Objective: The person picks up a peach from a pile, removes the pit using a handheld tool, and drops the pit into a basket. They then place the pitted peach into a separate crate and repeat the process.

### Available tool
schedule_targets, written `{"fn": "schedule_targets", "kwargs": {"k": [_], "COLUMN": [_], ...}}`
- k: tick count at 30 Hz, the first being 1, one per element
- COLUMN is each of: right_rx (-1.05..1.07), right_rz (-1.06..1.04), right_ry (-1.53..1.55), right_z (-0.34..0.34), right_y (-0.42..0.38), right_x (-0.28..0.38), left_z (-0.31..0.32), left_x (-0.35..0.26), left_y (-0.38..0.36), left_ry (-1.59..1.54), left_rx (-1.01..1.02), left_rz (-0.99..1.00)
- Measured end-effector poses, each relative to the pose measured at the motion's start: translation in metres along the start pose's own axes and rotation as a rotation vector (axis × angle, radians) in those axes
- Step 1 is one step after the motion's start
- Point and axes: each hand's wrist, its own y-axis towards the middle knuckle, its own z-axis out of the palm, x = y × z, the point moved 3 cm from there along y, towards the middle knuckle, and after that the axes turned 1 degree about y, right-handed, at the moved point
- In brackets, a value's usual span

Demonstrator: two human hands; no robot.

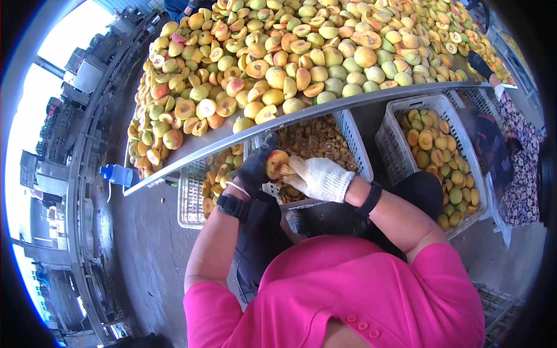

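My left hand [255,168], in a dark glove, is wrapped round a yellow-red peach [277,163] over the crates at the table's near edge. From the other side, my right hand [319,178], in a white knitted glove with stained fingertips, meets the peach. Its fingers are drawn together against the fruit; whatever they pinch is hidden. Beneath my hands stands a crate [355,145] with brownish pits and scraps. Left of it, another white crate [191,200] contains peach pieces, partly covered by my left arm.
Halved and whole peaches [255,69] are heaped on the metal-edged table [232,139]. A third crate [400,153] of peaches stands at my right. A blue bottle [119,174] is by the table's left corner. A person in a flowered sleeve [516,133] is at far right.
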Motion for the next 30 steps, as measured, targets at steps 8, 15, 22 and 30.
{"fn": "schedule_targets", "kwargs": {"k": [8, 15, 22, 30], "right_rx": [-0.185, 0.287, -0.119, 0.174], "right_rz": [0.064, 0.418, 0.057, 0.197], "right_ry": [0.417, 1.270, 0.561, 0.982], "right_z": [0.011, 0.003, 0.021, 0.011], "right_y": [0.016, 0.007, 0.011, 0.005], "right_x": [-0.007, 0.004, -0.005, 0.012], "left_z": [0.041, 0.031, 0.023, 0.026], "left_x": [-0.007, -0.049, -0.054, -0.056], "left_y": [0.007, 0.010, -0.003, -0.008], "left_ry": [-0.630, -1.372, -0.821, -0.979], "left_rx": [-0.651, -0.538, -0.685, -0.622], "left_rz": [0.088, -0.050, -0.109, -0.116]}}
